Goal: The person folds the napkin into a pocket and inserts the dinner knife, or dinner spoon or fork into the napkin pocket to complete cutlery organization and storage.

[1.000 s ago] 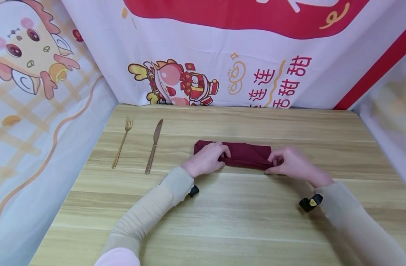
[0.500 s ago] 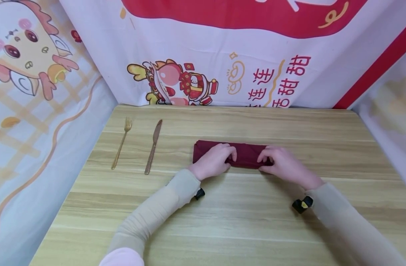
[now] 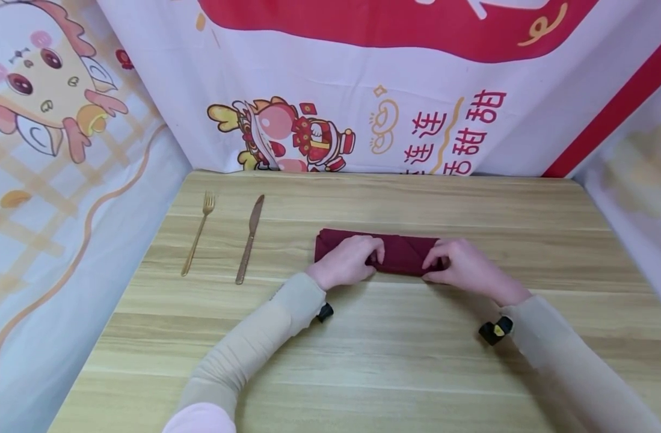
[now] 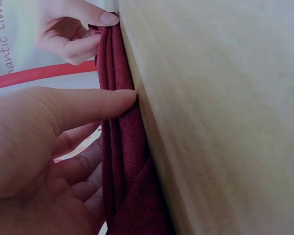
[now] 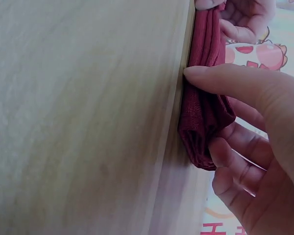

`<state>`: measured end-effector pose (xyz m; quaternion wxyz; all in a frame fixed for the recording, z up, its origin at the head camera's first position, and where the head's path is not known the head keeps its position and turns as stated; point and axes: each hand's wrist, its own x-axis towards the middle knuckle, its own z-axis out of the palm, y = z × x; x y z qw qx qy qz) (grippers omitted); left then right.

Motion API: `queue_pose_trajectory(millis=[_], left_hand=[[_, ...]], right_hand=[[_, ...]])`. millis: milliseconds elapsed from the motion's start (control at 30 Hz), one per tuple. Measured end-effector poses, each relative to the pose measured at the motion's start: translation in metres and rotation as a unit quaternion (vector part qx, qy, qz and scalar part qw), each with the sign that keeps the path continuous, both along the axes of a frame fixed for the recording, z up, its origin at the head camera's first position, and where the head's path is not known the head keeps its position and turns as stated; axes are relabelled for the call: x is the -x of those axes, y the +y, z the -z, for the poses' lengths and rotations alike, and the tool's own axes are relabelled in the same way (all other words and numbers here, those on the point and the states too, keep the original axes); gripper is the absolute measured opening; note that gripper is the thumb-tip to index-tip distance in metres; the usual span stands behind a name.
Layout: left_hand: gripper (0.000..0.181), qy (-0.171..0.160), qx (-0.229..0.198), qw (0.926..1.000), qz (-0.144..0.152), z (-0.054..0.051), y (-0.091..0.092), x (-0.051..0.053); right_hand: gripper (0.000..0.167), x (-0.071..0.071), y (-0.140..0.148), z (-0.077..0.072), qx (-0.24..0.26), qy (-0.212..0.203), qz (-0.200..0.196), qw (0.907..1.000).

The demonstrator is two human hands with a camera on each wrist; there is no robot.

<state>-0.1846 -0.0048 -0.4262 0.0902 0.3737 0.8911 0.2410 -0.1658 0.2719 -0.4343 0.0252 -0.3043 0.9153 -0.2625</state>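
Note:
A dark red cloth napkin (image 3: 400,252), folded into a long flat strip of several layers, lies crosswise on the wooden table. My left hand (image 3: 352,260) pinches its near edge left of the middle, thumb in front and fingers curled over the top. Close to the right end, my right hand (image 3: 460,267) grips the same edge. The left wrist view shows the thumb across the stacked folds of the napkin (image 4: 120,147). In the right wrist view, the napkin's folded end (image 5: 198,142) sticks out past my right thumb, with fingers behind it.
To the left of the napkin lie a gold fork (image 3: 199,231) and a copper-coloured table knife (image 3: 250,237), roughly side by side. Behind the wooden table (image 3: 384,361) hangs a printed white and red cloth (image 3: 362,72). Another printed cloth (image 3: 119,222) covers the left side.
Both hands have moved inward along the napkin, the left to the right and the right to the left. Over the last half second they barely shift.

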Motion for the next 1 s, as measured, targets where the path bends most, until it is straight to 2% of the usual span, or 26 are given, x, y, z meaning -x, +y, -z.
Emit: queue_pose_trajectory(millis=[100, 200, 400, 500, 667, 867, 1000], left_hand=[[0.023, -0.006, -0.002, 1.0000, -0.005, -0.003, -0.004, -0.001], [0.032, -0.005, -0.012, 0.9997, -0.019, -0.011, -0.015, -0.002], [0.037, 0.007, -0.044, 0.9971, -0.062, -0.029, -0.050, -0.003], [0.035, 0.010, -0.057, 0.9947, -0.085, -0.033, -0.068, -0.006], [0.030, 0.003, -0.055, 0.9929, -0.106, -0.029, -0.091, -0.013], [0.031, 0.021, -0.011, 0.9955, -0.091, -0.018, -0.099, -0.019], [0.033, 0.025, 0.000, 0.9960, -0.086, -0.013, -0.101, -0.020]], right_hand=[[0.018, 0.000, 0.002, -0.003, -0.003, -0.015, 0.009, 0.9998], [0.023, 0.000, 0.004, -0.010, 0.003, -0.012, 0.019, 0.9997], [0.029, -0.003, 0.012, -0.029, 0.025, 0.014, 0.047, 0.9985], [0.030, -0.005, 0.013, -0.035, 0.025, 0.010, 0.055, 0.9981], [0.030, -0.009, 0.010, -0.035, 0.019, 0.000, 0.052, 0.9985], [0.027, -0.012, 0.006, -0.020, 0.006, 0.004, 0.031, 0.9995], [0.027, -0.012, 0.007, -0.011, 0.003, 0.019, 0.022, 0.9996]])
